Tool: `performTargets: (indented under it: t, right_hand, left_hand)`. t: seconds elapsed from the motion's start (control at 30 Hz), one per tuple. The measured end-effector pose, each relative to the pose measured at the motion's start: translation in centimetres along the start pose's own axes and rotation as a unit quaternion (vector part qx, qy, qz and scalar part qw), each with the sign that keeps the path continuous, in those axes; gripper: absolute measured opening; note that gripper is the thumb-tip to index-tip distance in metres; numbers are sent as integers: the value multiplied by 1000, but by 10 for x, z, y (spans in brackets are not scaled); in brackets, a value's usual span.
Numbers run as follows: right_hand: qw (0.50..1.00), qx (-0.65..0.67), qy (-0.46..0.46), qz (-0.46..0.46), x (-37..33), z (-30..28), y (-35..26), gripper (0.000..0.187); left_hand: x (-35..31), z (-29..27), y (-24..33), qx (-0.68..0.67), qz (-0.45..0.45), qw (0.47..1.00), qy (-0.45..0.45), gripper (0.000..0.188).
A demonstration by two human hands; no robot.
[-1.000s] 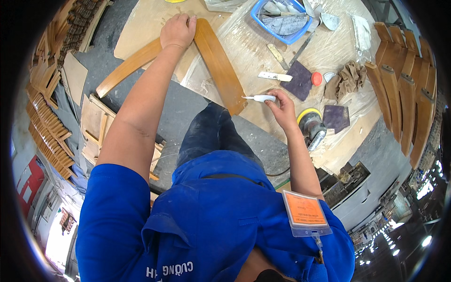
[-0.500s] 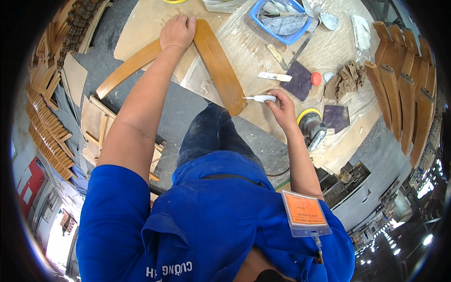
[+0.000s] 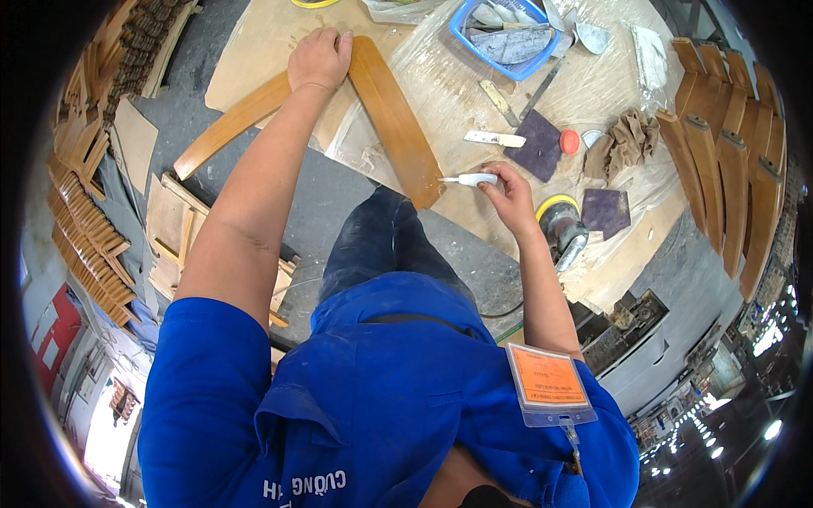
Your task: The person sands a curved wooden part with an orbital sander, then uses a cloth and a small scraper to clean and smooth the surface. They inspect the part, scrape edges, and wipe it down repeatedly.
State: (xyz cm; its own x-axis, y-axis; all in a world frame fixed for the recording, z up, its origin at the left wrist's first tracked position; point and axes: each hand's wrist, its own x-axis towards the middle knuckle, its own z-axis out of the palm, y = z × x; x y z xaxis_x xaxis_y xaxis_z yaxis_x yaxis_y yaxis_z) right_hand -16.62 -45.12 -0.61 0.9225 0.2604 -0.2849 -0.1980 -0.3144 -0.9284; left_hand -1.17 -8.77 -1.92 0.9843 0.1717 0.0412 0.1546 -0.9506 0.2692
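On plastic-sheeted plywood workbench (image 3: 474, 76): left hand (image 3: 319, 57) flat, fingers spread, pressing bent brown wooden V-shaped piece (image 3: 391, 118); right hand (image 3: 508, 188) closed around white pen-like tool (image 3: 471, 179), tip at piece's near end. Grey concrete floor (image 3: 339, 203) below.

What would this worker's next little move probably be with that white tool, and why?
Probably to bring the white tool a touch further left onto the near end of the curved wooden piece. Its tip already points at that end, the right hand grips it, and the left hand presses the wood down at its bend.
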Motion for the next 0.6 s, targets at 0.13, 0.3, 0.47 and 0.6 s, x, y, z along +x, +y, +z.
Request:
performTargets:
  t: [0.13, 0.3, 0.47, 0.6]
  right_hand:
    - [1000, 1, 5, 5, 1, 1, 0, 19]
    - [1000, -20, -1, -5, 1, 3, -6, 19]
    - [999, -34, -2, -9, 2, 4, -10, 19]
    - [1000, -22, -1, -8, 2, 3, -9, 19]
  left_hand:
    - [0, 0, 0, -1, 5, 1000, 1, 38]
    - [0, 0, 0, 0, 0, 1000, -3, 37]
    - [0, 2, -1, 0, -5, 1000, -6, 37]
    - [1, 1, -1, -2, -3, 1000, -2, 37]
